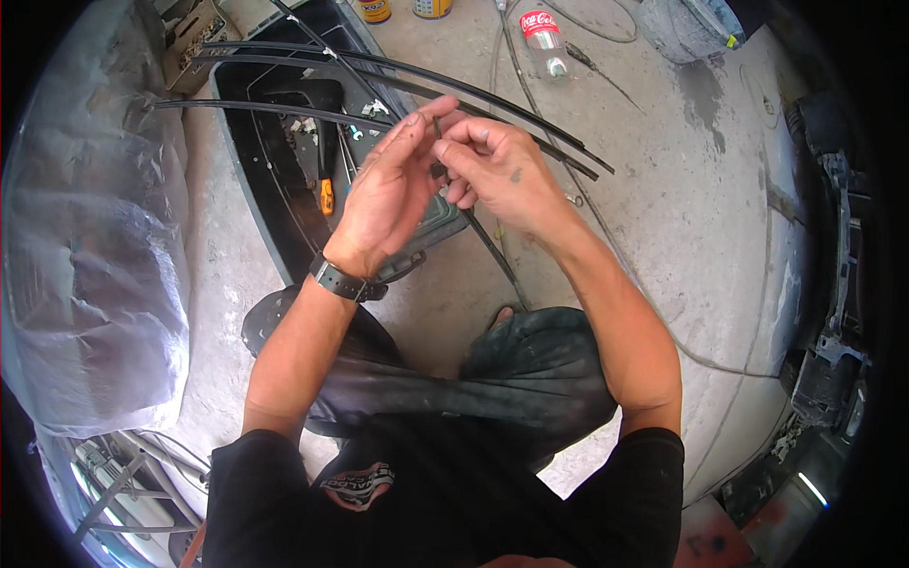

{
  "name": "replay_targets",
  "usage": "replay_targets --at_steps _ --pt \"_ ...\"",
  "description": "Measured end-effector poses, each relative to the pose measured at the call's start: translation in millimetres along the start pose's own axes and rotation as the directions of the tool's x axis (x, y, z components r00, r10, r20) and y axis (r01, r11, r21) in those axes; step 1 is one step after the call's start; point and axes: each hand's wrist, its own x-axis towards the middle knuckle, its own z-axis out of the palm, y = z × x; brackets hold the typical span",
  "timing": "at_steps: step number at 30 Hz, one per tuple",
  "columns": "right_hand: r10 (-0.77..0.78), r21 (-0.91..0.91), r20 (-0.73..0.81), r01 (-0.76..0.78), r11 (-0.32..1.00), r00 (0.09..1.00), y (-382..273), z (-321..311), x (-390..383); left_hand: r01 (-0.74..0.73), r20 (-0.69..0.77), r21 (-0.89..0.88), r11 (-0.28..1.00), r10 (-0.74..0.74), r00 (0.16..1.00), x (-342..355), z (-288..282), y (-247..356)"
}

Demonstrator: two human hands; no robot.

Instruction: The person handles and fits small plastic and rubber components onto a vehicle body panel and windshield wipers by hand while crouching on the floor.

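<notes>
Above a dark plastic bin point(248, 192), both hands are close together around a small, thin dark piece point(436, 125), partly hidden by the fingers. My left hand point(393, 185), with a dark watch point(345, 281) at the wrist, is cupped with its thumb and fingertips against the piece. Thumb and index finger of my right hand point(502, 170) pinch it from the other side. Several long black trim strips point(417, 70) lie across the bin, passing beneath and beyond my hands. Another slim black strip point(492, 250) runs down between my legs.
Inside the bin are an orange-and-black handled tool point(327, 195) and small loose pieces. A plastic bottle point(543, 43), a thin cable point(516, 47) and a grey bucket point(691, 26) are on the concrete floor. Plastic sheeting point(99, 227) hangs at the left; black car parts point(828, 312) stand right.
</notes>
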Motion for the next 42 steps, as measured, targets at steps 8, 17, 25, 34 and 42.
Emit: replay_targets --at_steps 8,17,25,34,42 --pt "0.045 -0.196 0.002 -0.044 0.98 0.999 -4 -15 2 -0.09 -0.301 0.656 0.75 0.369 0.879 13 -33 12" --pt "0.094 -0.052 -0.035 -0.096 0.994 0.995 8 -20 5 0.008 -0.515 0.463 0.886 0.262 0.816 12 -28 -22" --pt "0.143 -0.107 -0.025 -0.145 0.984 0.989 19 -24 7 0.23 -0.504 0.053 0.972 -0.173 0.846 19 -52 -55" --pt "0.12 -0.131 -0.01 -0.12 0.984 0.993 22 -26 11 -0.064 -0.529 0.225 0.972 0.177 0.83 22 -23 -66" --pt "-0.172 -0.243 -0.112 0.141 0.96 0.979 -9 -26 2 -0.044 -0.406 0.248 0.968 0.145 0.902 7 -11 -48"
